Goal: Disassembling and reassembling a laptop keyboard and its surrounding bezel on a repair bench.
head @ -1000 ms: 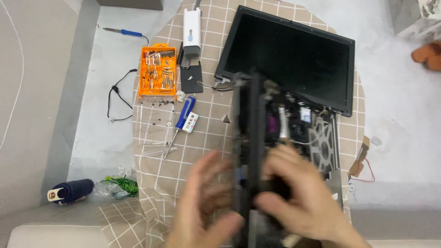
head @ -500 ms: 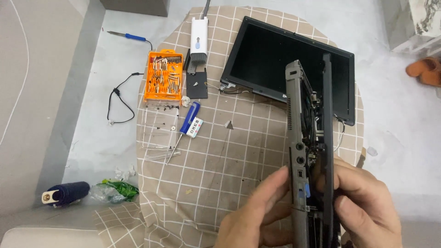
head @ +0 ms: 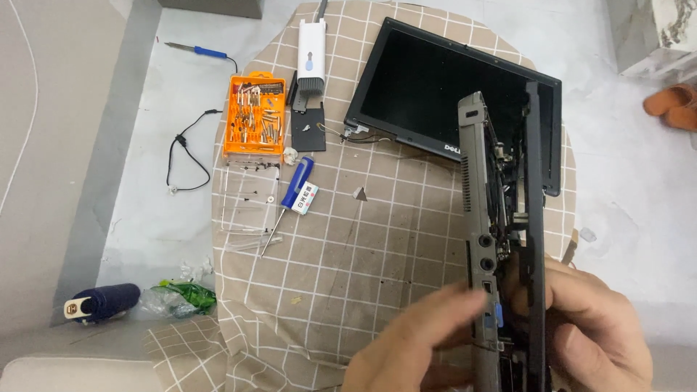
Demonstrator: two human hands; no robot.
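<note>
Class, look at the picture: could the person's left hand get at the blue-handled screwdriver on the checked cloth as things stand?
Probably yes: the left hand looks free beside the laptop base, and only bare checked cloth lies between it and the screwdriver.

We count two hands [head: 406,348], one laptop base [head: 501,218], one detached screen [head: 435,87], two screwdrivers [head: 290,203], one orange bit case [head: 254,116], one lighter [head: 102,303].

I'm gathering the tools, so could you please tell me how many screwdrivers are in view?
2. A blue-handled screwdriver lies on the checked cloth below the orange bit case; a slimmer screwdriver lies on the floor at upper left. Others may be hidden behind the laptop base.
</note>
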